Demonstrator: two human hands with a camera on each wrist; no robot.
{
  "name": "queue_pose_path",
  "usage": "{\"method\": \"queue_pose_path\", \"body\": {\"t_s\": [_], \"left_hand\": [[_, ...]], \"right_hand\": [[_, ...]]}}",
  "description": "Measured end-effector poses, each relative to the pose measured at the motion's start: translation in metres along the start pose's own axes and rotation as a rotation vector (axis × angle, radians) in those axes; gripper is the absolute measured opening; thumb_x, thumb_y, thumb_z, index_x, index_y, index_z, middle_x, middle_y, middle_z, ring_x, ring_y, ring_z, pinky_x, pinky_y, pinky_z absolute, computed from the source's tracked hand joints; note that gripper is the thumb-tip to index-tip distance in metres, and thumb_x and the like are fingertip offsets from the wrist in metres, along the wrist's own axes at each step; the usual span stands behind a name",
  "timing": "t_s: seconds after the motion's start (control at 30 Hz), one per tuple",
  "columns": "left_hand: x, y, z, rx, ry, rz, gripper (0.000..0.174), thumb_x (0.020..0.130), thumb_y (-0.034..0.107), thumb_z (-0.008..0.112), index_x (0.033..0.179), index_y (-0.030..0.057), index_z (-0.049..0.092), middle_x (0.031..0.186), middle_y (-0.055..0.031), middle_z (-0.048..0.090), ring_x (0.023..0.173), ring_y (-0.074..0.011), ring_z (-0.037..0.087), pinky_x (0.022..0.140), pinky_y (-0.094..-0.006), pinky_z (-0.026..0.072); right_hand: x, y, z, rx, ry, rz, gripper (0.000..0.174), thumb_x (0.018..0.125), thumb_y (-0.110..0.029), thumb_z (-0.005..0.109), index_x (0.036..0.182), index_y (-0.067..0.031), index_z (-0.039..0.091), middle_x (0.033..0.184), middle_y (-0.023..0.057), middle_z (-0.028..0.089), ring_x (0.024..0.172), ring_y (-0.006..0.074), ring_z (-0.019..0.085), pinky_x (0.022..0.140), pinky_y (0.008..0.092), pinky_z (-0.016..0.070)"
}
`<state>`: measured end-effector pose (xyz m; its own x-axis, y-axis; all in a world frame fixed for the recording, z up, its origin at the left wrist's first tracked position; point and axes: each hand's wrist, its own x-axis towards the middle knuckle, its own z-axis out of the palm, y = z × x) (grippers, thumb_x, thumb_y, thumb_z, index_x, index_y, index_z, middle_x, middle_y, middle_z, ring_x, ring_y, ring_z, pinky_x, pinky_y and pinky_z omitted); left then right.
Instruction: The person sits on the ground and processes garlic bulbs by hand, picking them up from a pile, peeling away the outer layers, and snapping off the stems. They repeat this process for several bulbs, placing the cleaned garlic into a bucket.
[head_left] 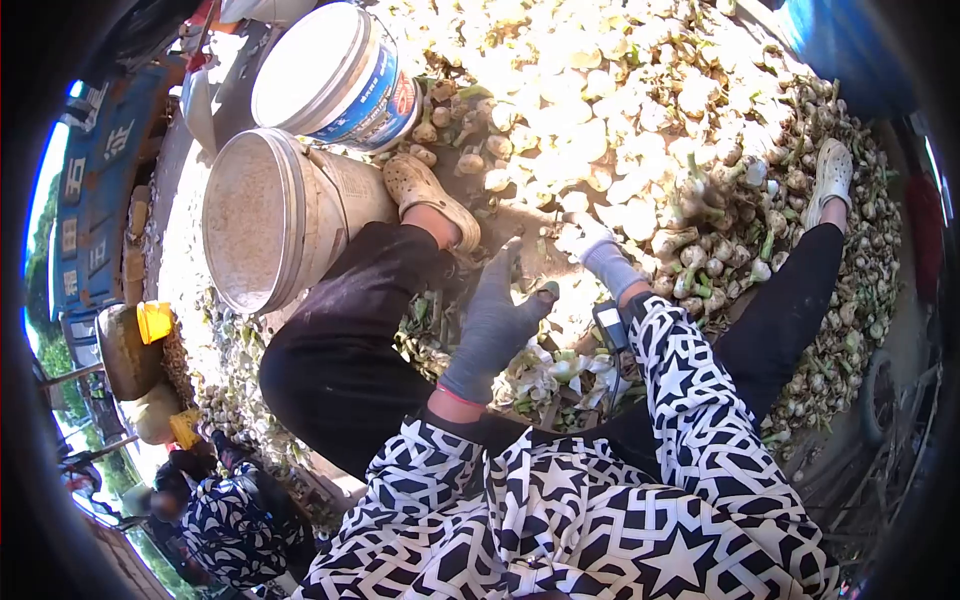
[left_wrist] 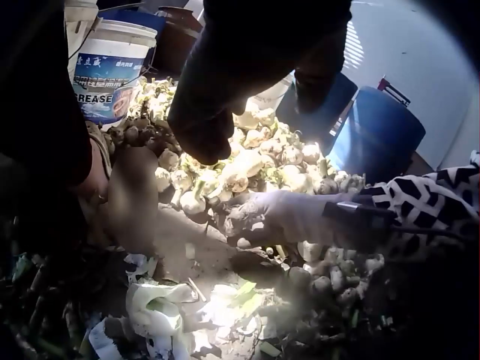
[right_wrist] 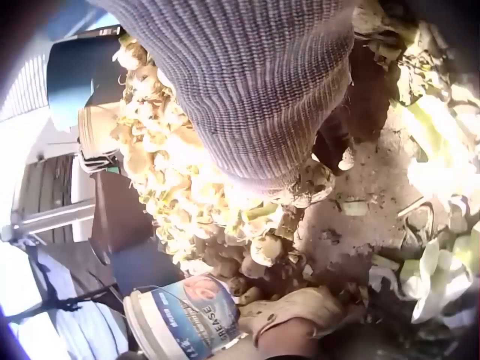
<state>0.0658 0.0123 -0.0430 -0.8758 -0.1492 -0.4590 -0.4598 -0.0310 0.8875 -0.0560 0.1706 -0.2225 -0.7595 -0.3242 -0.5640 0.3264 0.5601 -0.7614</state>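
Note:
My left hand (head_left: 500, 320), in a grey knit glove, is held over the ground between my legs, thumb apart from the straight fingers and nothing in it. In the left wrist view this hand (left_wrist: 206, 112) looms dark in the foreground. My right hand (head_left: 592, 245), gloved too, reaches down at the near edge of a big heap of garlic bulbs (head_left: 720, 190). A garlic bulb (right_wrist: 311, 186) shows right at the right glove's fingertips in the right wrist view. The glove hides the fingertips, so I cannot tell whether they grip it.
A worn white bucket (head_left: 250, 220) lies tipped by my leg, beside a blue-labelled grease bucket (head_left: 370, 95). Peeled leaves (head_left: 565, 370) litter the ground between my legs. Blue containers (left_wrist: 375, 131) stand beyond the heap. Another person (head_left: 240, 515) sits at lower left, near a blue truck (head_left: 90, 190).

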Motion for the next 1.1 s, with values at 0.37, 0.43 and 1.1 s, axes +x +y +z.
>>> {"method": "queue_pose_path", "body": {"t_s": [0.37,0.43,1.1], "left_hand": [[-0.053,0.059,0.026,0.630,0.124,0.645,0.067,0.074,0.011,0.074,0.132,-0.0024,0.044,0.116,-0.0202,0.058,0.108,-0.0284,0.060,0.093,-0.0355,0.0468],[-0.066,0.064,0.029,0.667,0.111,0.655,0.068,0.074,0.010,0.074,0.133,-0.0036,0.042,0.117,-0.0211,0.058,0.109,-0.0285,0.059,0.094,-0.0353,0.0462],[-0.076,0.066,0.005,0.520,-0.168,0.629,0.023,0.090,0.023,0.062,0.099,0.0016,0.060,0.094,-0.0098,0.069,0.086,-0.0173,0.067,0.075,-0.0305,0.0523]], "right_hand": [[-0.190,-0.117,-0.036,0.507,0.114,-0.477,0.030,0.090,-0.022,0.065,0.114,-0.0047,0.062,0.093,0.0037,0.065,0.081,0.0095,0.060,0.075,0.0243,0.0507],[-0.206,-0.126,-0.043,0.411,0.130,-0.445,0.019,0.090,-0.018,0.065,0.103,-0.0036,0.066,0.086,0.0019,0.066,0.078,0.0079,0.057,0.071,0.0246,0.0484],[-0.278,-0.127,-0.045,0.970,-0.546,-0.195,0.028,0.088,-0.016,0.064,0.109,0.0014,0.064,0.092,0.0052,0.067,0.078,0.0085,0.061,0.069,0.0215,0.0483]]}}
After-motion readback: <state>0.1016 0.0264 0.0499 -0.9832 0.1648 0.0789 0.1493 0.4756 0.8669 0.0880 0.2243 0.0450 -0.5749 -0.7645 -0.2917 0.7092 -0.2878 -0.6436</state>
